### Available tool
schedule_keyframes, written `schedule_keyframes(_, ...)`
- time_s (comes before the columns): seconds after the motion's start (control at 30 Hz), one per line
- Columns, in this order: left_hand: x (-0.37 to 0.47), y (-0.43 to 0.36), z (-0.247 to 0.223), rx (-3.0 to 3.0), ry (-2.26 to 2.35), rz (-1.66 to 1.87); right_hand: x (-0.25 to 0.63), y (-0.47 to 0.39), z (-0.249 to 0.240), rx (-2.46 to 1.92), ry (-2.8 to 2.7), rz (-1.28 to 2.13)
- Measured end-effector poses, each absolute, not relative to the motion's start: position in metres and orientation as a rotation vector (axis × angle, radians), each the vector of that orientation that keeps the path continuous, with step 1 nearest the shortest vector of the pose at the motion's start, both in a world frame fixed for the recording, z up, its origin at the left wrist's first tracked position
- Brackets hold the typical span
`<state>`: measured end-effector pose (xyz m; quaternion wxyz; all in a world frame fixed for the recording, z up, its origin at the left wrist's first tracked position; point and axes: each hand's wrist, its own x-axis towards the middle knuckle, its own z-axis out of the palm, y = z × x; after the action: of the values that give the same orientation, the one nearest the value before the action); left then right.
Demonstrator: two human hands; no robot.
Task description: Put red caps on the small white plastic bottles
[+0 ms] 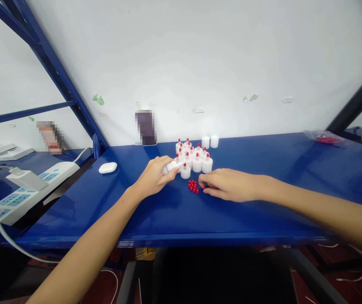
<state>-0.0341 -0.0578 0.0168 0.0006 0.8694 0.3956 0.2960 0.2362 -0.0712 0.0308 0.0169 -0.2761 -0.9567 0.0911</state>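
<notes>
Tilted to the right, a small white nozzle bottle (170,167) is gripped in my left hand (156,174), and its pale tip bears no red cap. Several similar white bottles (196,164) with red caps stand upright in a group just beyond. My right hand (228,184) rests low over the blue table (247,219), its thumb and fingers pinched together. A bit of red, seemingly a small cap (204,188), shows between those fingertips. Beside them lies a loose cluster of small red caps (193,186).
Two white bottles without visible caps (214,141) stand near the wall. A white earbud case (108,167) lies at left, and a dark phone (147,128) leans on the wall. A plastic bag with red contents (325,138) is far right. A power strip (38,185) lies left.
</notes>
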Motion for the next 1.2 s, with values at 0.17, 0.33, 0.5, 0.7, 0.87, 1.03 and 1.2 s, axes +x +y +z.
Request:
schedule_keyframes(0.17, -0.03, -0.065, 0.017, 2.675, 1.176, 0.851, 0.239, -0.069, 0.034, -0.853, -2.877, 0.288)
schedule_keyframes(0.33, -0.025, -0.07, 0.017, 2.753, 1.091, 0.818, 0.225, -0.073, 0.042, -0.8, -2.283, 0.527)
schedule_keyframes(0.5, -0.023, -0.071, 0.015, 2.808, 1.034, 0.842, 0.217, -0.076, 0.043, -0.778, -2.085, 0.748)
schedule_keyframes(0.7, -0.023, -0.073, 0.016, 2.838, 1.037, 0.781, 0.22, -0.074, 0.041, -0.757, -2.442, 0.336)
schedule_keyframes(0.87, -0.023, -0.077, 0.017, 2.821, 1.006, 0.793, 0.221, -0.07, 0.046, -0.641, -2.743, -0.519)
schedule_keyframes(1.03, -0.019, -0.08, 0.017, 2.809, 0.865, 0.838, 0.225, -0.058, 0.052, -0.256, -2.77, -0.666)
schedule_keyframes(1.2, -0.014, -0.077, 0.014, 2.856, 0.874, 0.946, 0.22, -0.06, 0.049, -0.396, -2.738, -0.092)
